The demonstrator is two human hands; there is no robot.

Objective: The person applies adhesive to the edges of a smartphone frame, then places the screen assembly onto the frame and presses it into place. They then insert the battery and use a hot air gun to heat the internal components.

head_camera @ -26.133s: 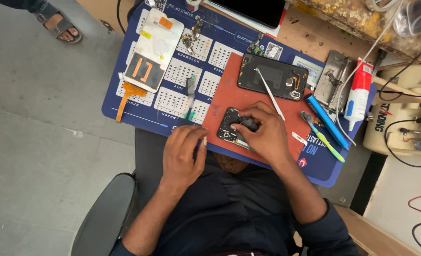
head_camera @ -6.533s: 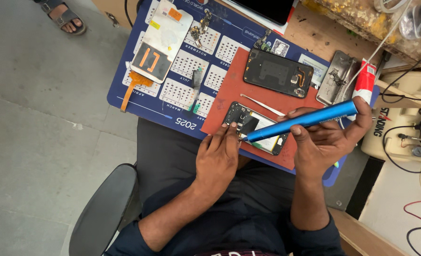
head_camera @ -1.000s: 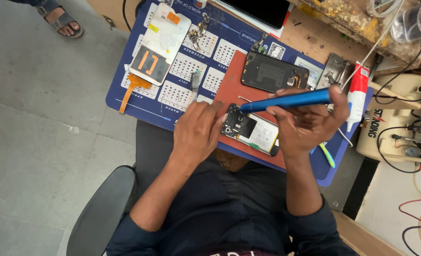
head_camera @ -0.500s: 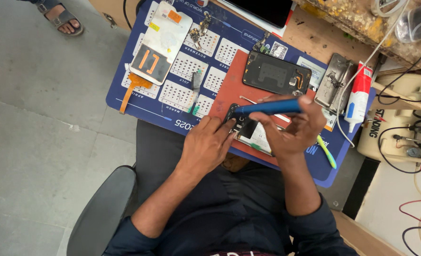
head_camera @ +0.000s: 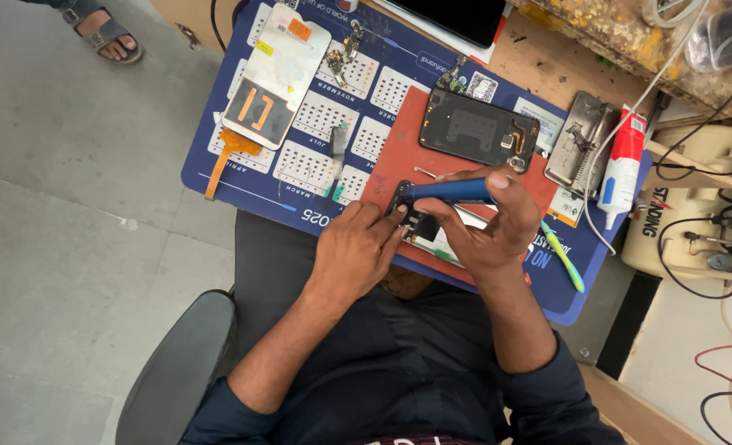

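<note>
Head view: our right hand (head_camera: 498, 222) grips the blue screwdriver (head_camera: 448, 191), left hand (head_camera: 358, 251) pins the phone (head_camera: 419, 227), so we press straight down.

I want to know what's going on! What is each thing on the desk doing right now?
Right hand: gripping the blue screwdriver, tip down on the opened phone.
Left hand: steadying that phone.
Black back cover: removed, lying flat.
Screen panel: detached, lying flat.
Glue tube: capped, lying down.

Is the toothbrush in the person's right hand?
No, the right hand holds a blue screwdriver, while the toothbrush lies on the mat beside it.
</note>
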